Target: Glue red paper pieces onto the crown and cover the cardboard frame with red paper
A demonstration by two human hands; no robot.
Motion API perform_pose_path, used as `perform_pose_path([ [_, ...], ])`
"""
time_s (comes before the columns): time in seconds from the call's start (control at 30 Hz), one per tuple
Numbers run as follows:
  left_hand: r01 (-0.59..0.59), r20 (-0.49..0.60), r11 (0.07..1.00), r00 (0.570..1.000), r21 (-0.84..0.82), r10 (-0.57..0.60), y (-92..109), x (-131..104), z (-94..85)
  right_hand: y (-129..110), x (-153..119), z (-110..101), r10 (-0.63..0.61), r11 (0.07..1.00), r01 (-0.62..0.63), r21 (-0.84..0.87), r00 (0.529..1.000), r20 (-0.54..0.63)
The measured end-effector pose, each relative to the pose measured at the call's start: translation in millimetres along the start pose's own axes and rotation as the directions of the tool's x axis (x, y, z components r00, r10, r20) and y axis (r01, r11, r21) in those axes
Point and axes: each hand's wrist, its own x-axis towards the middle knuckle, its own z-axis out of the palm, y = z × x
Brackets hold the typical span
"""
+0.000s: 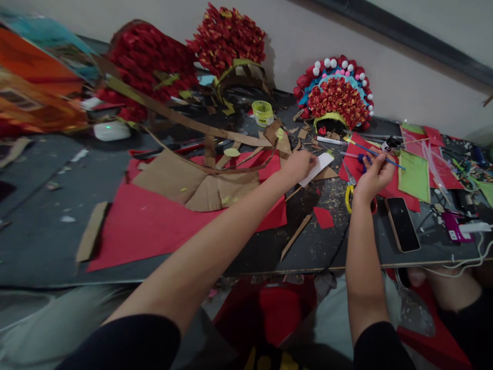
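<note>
My left hand reaches forward over the table, its fingers closed at the edge of a small folded white paper. Between the fingers of my right hand is a thin blue paintbrush, held at a slant. A dark little bottle with a white label stands just beyond that hand. Scissors with yellow handles lie partly hidden by my right wrist. A white marker lies past the paper. Close to my left forearm, brown cardboard pieces rest on red sheets.
Red flower-covered headpieces and one with white pompoms stand at the back. A yellow-green paint tub sits before them. A phone lies near the front edge. Another person's leg shows at lower right.
</note>
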Motion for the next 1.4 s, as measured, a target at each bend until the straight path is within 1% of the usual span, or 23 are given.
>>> perform_pose_path([
  [0.27, -0.012, -0.001, 1.0, 1.0, -0.001, 0.012, 2.4, -4.7, -2.5, 0.8, 0.9, -0.1, 0.002, 0.999, -0.002, 0.043, 1.0, -0.005],
  [0.5, -0.006, -0.011, 1.0, 1.0, -0.005, 0.006, 4.2, -6.1, -4.0, -0.3, 0.3, 0.4, 0.0, 0.999, 0.0, 0.033, 1.0, 0.0],
  [0.6, -0.004, -0.017, 1.0, 1.0, -0.008, 0.004, 3.4, -5.7, -3.1, -0.1, 0.3, 0.5, -0.006, 0.999, 0.006, 0.049, 1.0, -0.006],
  [0.8, 0.003, -0.023, 1.0, 1.0, -0.018, -0.003, 1.0, -4.5, -1.7, 0.1, 0.4, 0.8, -0.021, 1.0, 0.021, 0.008, 1.0, -0.012],
  [1.03, 0.011, -0.029, 1.0, 1.0, -0.025, -0.012, -1.6, -1.9, 0.9, -2.0, -0.5, 0.4, -0.009, 0.999, 0.009, 0.033, 1.0, -0.005],
  [1.17, 0.012, -0.032, 1.0, 0.999, -0.019, -0.012, -2.2, -0.9, 2.5, -0.6, 0.0, 0.6, -0.018, 1.0, 0.018, 0.014, 1.0, -0.005],
  [1.4, 0.018, -0.034, 1.0, 0.999, 0.025, -0.017, 1.0, -6.0, -1.0, -2.6, -0.3, 0.5, -0.029, 0.999, 0.029, 0.034, 1.0, -0.005],
])
